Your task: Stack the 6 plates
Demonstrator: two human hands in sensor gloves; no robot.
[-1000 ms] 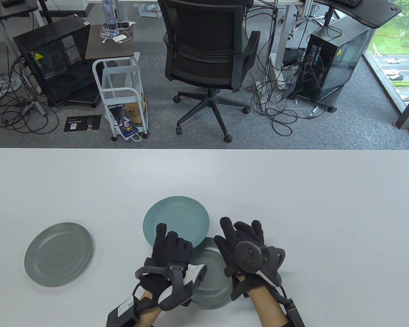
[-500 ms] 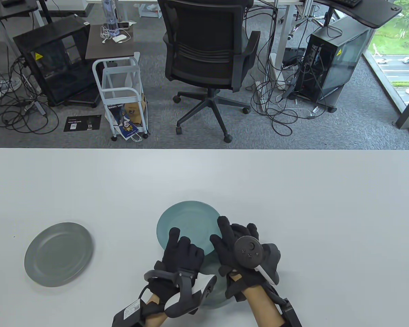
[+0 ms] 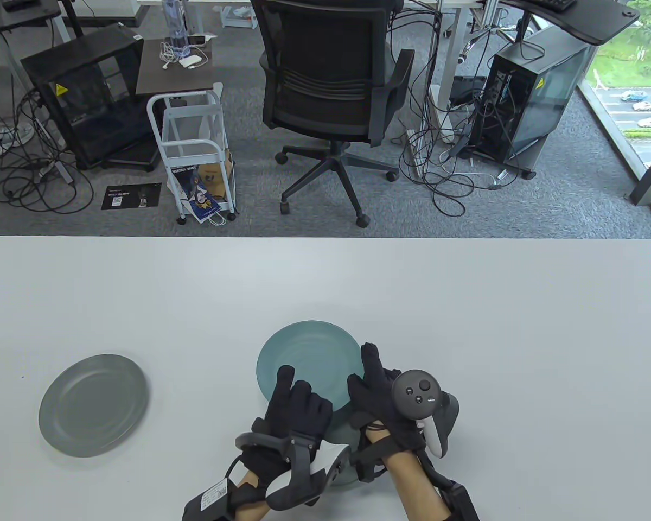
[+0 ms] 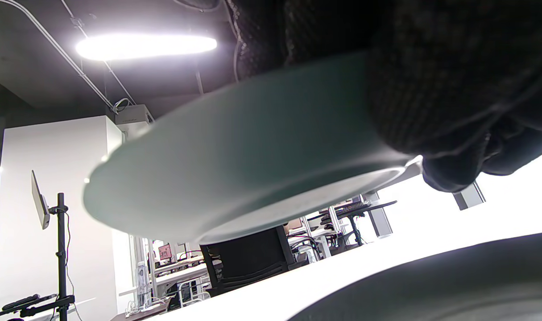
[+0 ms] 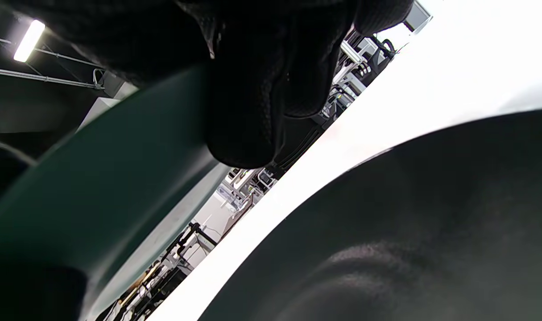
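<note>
Both hands hold a teal plate (image 3: 309, 358) by its near rim, lifted above a grey plate (image 3: 340, 431) that lies near the table's front edge and is mostly hidden by the hands. My left hand (image 3: 293, 392) grips the rim on the left, my right hand (image 3: 371, 374) on the right. The left wrist view shows the teal plate's underside (image 4: 235, 178) under my gloved fingers (image 4: 431, 89), with the grey plate (image 4: 453, 285) below and a gap between them. The right wrist view shows the same: teal plate (image 5: 97, 178), fingers (image 5: 253, 98), grey plate (image 5: 409, 223). Another grey plate (image 3: 93, 404) lies alone at the left.
The white table (image 3: 466, 325) stretches far and to the right. An office chair (image 3: 331, 97) and a small white cart (image 3: 195, 152) stand on the floor beyond the table's far edge.
The teal plate has moved right and toward me, over the near grey plate. My right hand has moved from the grey plate to the teal plate's right rim.
</note>
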